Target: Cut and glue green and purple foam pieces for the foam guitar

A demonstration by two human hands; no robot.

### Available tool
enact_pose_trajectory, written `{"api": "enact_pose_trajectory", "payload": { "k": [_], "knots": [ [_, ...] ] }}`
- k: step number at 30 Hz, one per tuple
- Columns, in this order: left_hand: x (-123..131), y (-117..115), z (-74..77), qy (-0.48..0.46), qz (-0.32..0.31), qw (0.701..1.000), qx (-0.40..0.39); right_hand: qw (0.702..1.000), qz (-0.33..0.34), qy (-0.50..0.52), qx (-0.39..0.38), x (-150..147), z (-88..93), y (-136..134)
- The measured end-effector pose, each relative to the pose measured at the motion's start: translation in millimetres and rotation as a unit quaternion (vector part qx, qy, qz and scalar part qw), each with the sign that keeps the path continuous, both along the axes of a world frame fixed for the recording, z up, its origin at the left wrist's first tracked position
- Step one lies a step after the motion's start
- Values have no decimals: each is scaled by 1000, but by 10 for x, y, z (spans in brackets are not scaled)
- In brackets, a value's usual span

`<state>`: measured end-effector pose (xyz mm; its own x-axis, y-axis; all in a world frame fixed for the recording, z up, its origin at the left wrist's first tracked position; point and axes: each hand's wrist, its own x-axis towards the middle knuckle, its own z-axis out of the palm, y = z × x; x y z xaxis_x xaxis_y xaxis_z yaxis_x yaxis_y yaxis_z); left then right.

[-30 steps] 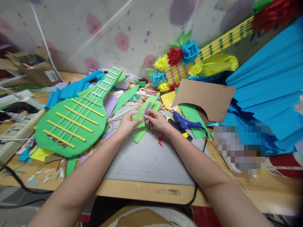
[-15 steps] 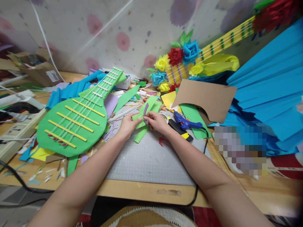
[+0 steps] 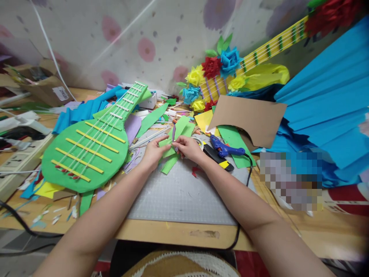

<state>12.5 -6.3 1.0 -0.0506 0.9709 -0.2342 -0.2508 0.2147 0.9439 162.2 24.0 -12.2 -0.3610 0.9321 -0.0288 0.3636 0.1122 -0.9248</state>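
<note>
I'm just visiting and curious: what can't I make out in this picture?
All in the head view:
Purple strip: lower end hidden by the right hand.
Left hand: too small to tell whether its fingertips grip anything.
Yellow instrument: part of its body hidden by paper flowers.
Large red flower: blurred, cut off by the top edge.
Cardboard box: contents blurred.
Right side: something masked by a pixelated patch.

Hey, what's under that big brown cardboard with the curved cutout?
A green sheet pokes out from under the brown cardboard, and another brown piece shows along its curved edge. Anything lying wholly beneath is covered.
</note>
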Motion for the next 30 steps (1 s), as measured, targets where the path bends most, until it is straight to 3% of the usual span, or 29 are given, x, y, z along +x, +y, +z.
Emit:
{"api": "enact_pose_trajectory", "payload": {
  "k": [9, 20, 30],
  "knots": [
    [-8, -10, 38, -10, -3, 1000, -17, 1000, 6, 19, -17, -15, 7, -11],
    [-42, -1, 115, 0, 3, 999, -45, 999, 42, 15, 20, -25, 46, -30],
    [-60, 16, 98, 3, -2, 999, -53, 998, 47, 36, 15, -43, -2, -30]
  ]
}}
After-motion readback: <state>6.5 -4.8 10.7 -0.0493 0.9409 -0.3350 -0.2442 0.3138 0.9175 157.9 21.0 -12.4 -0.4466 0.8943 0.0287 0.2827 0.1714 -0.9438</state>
